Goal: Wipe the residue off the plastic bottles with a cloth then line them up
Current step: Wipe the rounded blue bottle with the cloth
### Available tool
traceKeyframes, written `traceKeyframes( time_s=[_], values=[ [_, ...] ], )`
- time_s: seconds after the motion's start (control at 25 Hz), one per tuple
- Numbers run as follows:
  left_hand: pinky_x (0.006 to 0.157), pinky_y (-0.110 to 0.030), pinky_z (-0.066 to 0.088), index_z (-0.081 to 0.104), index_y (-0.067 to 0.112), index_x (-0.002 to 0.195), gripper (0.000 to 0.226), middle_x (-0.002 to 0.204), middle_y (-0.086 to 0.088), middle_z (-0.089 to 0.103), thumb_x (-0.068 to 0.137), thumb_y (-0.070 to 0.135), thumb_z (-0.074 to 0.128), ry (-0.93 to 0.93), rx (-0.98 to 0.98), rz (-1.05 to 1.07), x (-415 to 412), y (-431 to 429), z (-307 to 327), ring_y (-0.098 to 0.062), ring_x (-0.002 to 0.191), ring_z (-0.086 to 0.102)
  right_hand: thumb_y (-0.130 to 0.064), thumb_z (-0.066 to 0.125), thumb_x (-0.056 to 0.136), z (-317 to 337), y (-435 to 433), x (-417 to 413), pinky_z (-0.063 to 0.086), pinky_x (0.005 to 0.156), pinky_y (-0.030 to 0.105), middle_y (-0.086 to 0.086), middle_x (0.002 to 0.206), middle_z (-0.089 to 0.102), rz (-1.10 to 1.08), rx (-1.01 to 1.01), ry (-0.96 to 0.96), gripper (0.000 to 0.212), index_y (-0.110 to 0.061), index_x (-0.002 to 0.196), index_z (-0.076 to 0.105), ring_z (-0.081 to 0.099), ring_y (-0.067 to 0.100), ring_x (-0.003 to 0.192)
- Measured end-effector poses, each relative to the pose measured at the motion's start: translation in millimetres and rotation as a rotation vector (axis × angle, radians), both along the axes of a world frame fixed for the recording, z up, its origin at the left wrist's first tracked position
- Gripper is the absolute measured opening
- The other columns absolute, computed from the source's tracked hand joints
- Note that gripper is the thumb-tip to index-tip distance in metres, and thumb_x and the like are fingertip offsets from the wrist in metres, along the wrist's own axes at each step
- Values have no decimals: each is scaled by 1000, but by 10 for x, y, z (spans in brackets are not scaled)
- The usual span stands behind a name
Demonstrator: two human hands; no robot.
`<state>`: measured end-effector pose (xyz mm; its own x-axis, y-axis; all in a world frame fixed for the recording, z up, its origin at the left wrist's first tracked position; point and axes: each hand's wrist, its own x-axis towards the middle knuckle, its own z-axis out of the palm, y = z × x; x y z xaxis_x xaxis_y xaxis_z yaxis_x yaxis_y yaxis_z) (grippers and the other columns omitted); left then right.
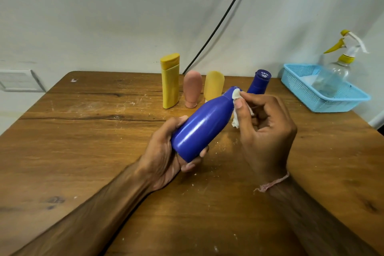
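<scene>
Left hand wrapped around the base end of the blue bottle, fingers curled under its bottom edge. Bottle held above the wooden table, tilted, neck pointing toward 1 o'clock. Surface of bottle glossy.

Right hand pinches a small white cloth between thumb and forefingers; cloth pressed against the bottle's cap end, its loose end hanging below the thumb. A pink thread circles the right wrist.

Row of bottles at 12 o'clock near the table's far edge, from left: tall yellow bottle, upright, cap on top; pink bottle standing cap-down; pale yellow bottle, base partly hidden behind the held bottle, so its cap end cannot be told. Just right of these, a second blue bottle stands upright, cap with white print on top, lower part hidden by the right hand.

Light blue perforated basket at 2 o'clock on the table's right edge. A clear spray bottle with yellow trigger and collar stands in or just behind it; cannot tell which. Something pale lies inside the basket; too blurred to identify.

White specks and smears scattered over the table. Black cable runs down the wall behind the row.
</scene>
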<state>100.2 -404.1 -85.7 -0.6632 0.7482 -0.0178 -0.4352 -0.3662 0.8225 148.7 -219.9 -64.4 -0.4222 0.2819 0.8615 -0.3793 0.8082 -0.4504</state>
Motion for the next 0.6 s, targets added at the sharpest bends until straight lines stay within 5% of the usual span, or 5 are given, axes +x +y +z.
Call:
traceKeyframes(
  time_s=[0.16,0.28,0.4,0.52,0.6],
  values=[
    [59,-29,49,62,3,120,57,93,-13,66,93,52,54,289,-138,94,62,40,-31,-20,72,58,-13,70,95,-13,-3,10,50,76,11,13,100,68,-29,98,19,18,0,106,71,62,9,89],
    [66,-27,50,62,10,131,68,105,0,68,84,57,70,525,-240,175,97,70,-38,-13,84,62,-13,71,95,20,32,15,51,76,14,13,101,68,-31,89,29,17,-1,107,72,62,9,90],
    [90,-34,58,58,21,140,78,124,4,70,71,48,81,577,-359,239,96,64,-48,-14,110,66,-9,72,94,85,68,44,51,75,14,15,99,69,-57,89,53,16,2,105,73,63,13,87],
    [86,-47,55,65,29,131,74,111,-16,68,64,45,89,590,-350,346,86,70,-74,-27,93,63,-4,76,88,81,15,135,50,72,14,13,91,70,102,272,16,11,2,98,76,62,12,81],
    [79,-43,53,67,34,128,72,101,-14,64,61,49,91,637,-378,407,41,50,-102,-28,86,58,-4,77,87,71,24,143,51,70,18,11,89,70,142,315,-3,11,0,97,77,63,13,78]
  ],
)
